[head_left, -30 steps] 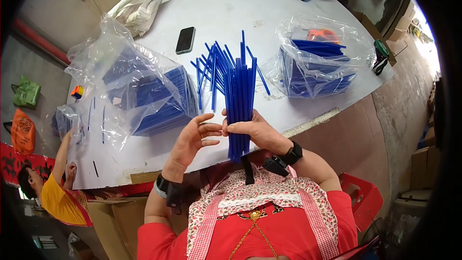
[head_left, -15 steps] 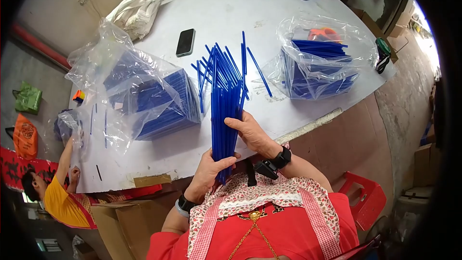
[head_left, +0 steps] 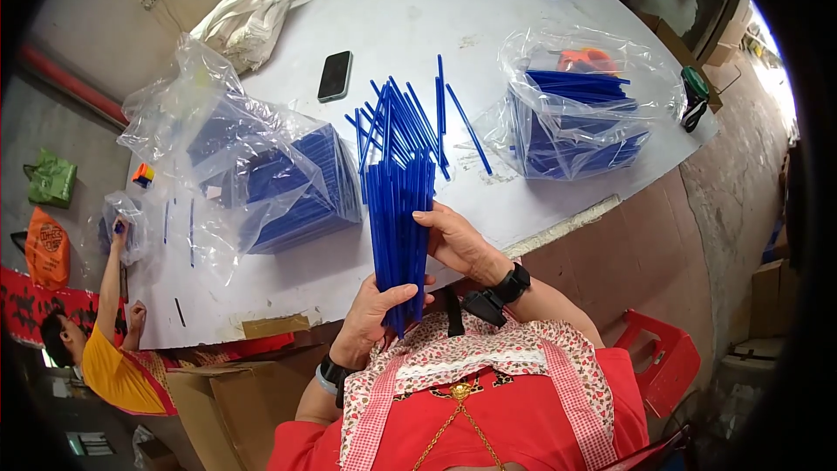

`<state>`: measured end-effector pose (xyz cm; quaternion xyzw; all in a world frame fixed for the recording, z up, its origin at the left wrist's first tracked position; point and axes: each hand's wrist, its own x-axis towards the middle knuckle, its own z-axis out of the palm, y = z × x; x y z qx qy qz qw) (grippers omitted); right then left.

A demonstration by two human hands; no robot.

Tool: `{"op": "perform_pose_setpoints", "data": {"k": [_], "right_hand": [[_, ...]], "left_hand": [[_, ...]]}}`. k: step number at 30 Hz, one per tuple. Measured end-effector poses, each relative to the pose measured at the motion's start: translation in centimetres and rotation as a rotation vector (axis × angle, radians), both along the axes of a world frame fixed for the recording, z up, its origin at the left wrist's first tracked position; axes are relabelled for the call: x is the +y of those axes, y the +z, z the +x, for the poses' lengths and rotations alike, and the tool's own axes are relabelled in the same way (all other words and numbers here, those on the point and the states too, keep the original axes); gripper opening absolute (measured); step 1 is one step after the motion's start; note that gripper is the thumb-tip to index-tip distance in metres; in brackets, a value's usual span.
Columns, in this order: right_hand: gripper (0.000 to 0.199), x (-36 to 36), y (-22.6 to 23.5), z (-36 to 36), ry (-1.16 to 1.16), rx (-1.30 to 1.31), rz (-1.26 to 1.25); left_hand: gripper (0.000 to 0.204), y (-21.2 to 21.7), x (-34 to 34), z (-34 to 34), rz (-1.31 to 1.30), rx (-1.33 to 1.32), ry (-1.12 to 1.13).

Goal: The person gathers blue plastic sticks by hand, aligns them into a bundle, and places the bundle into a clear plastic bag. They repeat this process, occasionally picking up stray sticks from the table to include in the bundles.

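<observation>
A thick bundle of blue plastic sticks is held upright between my hands, just over the table's near edge. My left hand wraps the lower end, thumb across the front. Higher up, my right hand grips the bundle's right side with the thumb in front; its other fingers are hidden behind. Beyond the bundle's top, a loose pile of blue sticks lies fanned on the white table. A single blue stick rests a little apart to the right. Whether they are hollow, I cannot tell.
Clear plastic bags of blue sticks stand left and right. A phone lies beyond the pile. At far left, a co-worker in yellow reaches onto the table. A red stool stands at my right.
The bundle has shifted slightly left, and its top now looks lower and wider, with stick ends more level. The co-worker's reaching hand has moved and now holds something blue.
</observation>
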<state>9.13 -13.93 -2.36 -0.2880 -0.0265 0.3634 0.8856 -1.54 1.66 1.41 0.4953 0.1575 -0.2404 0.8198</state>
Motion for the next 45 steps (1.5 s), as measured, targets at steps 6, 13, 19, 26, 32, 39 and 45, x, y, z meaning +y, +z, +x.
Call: {"op": "perform_pose_setpoints", "data": {"k": [6,13,19,26,32,39,45], "right_hand": [[0.049,-0.3,0.1,-0.1,0.016,-0.024,-0.013],[0.05,-0.7,0.4,-0.4,0.017,-0.022,0.067],[0.048,-0.1,0.2,-0.9,0.007,0.004,0.078],[0.051,1.5,0.1,-1.7,-0.131,0.025,-0.147],[0.05,0.7,-1.8,-0.5,-0.069,0.091,0.091],[0.054,0.5,-1.5,-0.4,-0.027,0.076,0.177],[0.056,0.0,-0.3,-0.4,-0.02,0.05,0.183]], "left_hand": [[0.054,0.1,-0.1,-0.2,-0.029,0.024,0.005],[0.054,0.2,-0.2,-0.3,-0.038,0.024,0.001],[0.045,-1.1,0.3,-0.4,0.024,0.005,-0.009],[0.038,-1.3,-1.4,0.0,0.322,-0.263,0.062],[0.037,-1.5,-0.3,-0.1,0.08,-0.107,0.111],[0.034,-1.5,-0.1,-0.4,0.035,-0.091,0.145],[0.034,-0.8,-0.3,-0.2,0.02,-0.067,0.147]]}}
